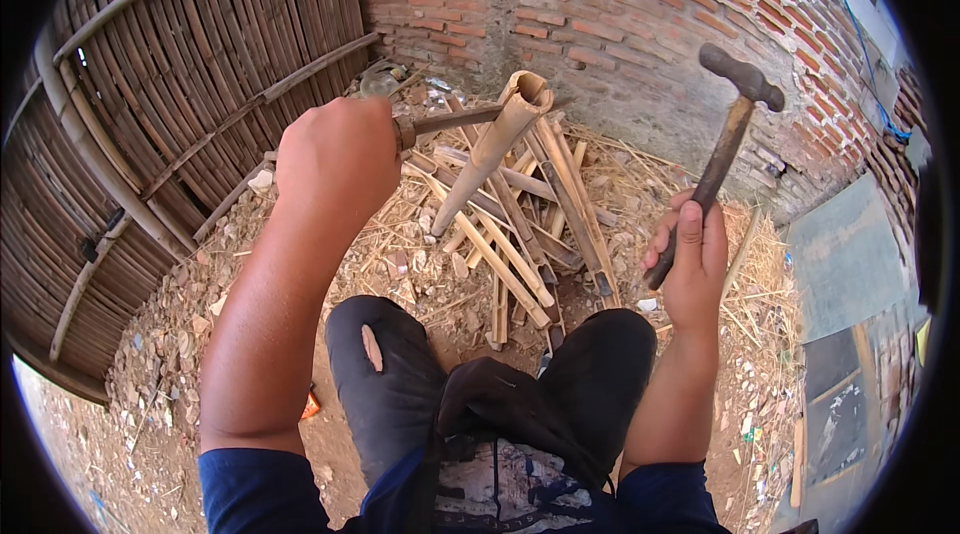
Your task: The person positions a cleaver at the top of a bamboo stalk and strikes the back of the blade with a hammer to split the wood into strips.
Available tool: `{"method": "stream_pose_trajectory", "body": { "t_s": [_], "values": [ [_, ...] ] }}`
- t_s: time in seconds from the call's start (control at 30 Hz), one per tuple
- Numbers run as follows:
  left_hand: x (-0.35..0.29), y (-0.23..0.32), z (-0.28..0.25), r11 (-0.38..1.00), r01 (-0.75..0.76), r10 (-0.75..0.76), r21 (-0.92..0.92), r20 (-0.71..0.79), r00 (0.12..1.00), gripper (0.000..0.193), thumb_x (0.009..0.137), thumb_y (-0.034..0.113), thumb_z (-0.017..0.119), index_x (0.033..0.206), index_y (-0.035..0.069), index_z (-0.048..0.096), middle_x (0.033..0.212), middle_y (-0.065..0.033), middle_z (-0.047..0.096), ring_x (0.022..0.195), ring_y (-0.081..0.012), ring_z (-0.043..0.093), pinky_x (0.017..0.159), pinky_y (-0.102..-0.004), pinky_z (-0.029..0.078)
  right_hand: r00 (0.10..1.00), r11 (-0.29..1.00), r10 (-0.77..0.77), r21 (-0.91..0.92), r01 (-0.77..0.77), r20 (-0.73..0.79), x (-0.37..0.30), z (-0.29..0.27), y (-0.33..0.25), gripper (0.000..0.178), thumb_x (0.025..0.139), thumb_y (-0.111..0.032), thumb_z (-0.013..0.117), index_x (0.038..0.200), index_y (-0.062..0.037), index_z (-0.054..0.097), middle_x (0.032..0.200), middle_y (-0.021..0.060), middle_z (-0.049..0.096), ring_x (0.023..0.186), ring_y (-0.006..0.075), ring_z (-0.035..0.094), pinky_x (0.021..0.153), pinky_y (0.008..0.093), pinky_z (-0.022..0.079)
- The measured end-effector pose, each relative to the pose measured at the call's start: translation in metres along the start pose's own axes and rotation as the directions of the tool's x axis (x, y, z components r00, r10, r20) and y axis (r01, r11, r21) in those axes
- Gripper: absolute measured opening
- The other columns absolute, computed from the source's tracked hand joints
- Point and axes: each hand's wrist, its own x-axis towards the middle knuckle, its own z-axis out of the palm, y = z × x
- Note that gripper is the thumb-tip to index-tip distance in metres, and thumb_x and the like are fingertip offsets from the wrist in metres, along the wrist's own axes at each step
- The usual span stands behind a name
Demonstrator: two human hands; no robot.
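Note:
My left hand (335,159) is closed around the handle of a knife with a long dark blade (455,121). Its blade reaches right to the upper end of a hollow bamboo piece (488,159), which stands tilted with its open end up. A bit of the tip shows past the bamboo; whether the blade sits in a split or behind it, I cannot tell. To the right, my right hand (695,259) grips a hammer (728,149) by its wooden handle, the metal head raised and apart from the knife.
Split bamboo strips (510,274) lie heaped between and beyond my knees, over dirt, stones and straw. A bamboo slat wall (200,84) stands on the left, a brick wall (620,24) at the back. Grey sheets (845,254) lean at the right.

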Motion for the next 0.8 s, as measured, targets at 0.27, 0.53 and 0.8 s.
{"method": "stream_pose_trajectory", "body": {
  "t_s": [0.27,0.53,0.8],
  "values": [
    [-0.006,0.002,-0.004,0.999,-0.029,0.03,0.017,-0.034,0.999,0.015,0.085,0.012,0.067,0.097,0.006,0.074,0.091,-0.017,0.075,0.091,-0.0362,0.075,0.081,-0.0458,0.059,0.998,0.998,-0.069,0.013,0.069,-0.011,0.01,0.005,-0.007,0.036,0.113,-0.036,0.045,0.11,-0.0023,0.057,0.065,-0.0023,0.048,0.053,0.0043,0.045,0.048,0.0212,0.037],
    [-0.004,-0.003,0.004,1.0,0.004,-0.004,0.012,-0.04,0.999,0.02,0.083,0.022,0.076,0.096,0.009,0.07,0.086,-0.0138,0.074,0.087,-0.0353,0.073,0.079,-0.0475,0.058,0.965,0.867,-0.009,-0.478,0.139,0.263,0.008,0.026,0.057,0.039,0.112,-0.04,0.046,0.102,-0.0039,0.057,0.066,-0.0019,0.049,0.057,0.0084,0.047,0.052,0.03,0.039],
    [-0.004,-0.002,0.004,1.0,-0.014,0.016,0.028,-0.073,0.997,0.022,0.083,0.024,0.077,0.098,0.009,0.071,0.086,-0.0137,0.074,0.087,-0.0355,0.073,0.077,-0.0478,0.058,0.999,0.998,-0.024,-0.058,0.026,0.033,0.013,0.021,0.01,0.041,0.112,-0.043,0.046,0.099,-0.0047,0.054,0.067,0.0012,0.051,0.058,0.0125,0.049,0.053,0.0328,0.04]
  ]
}}
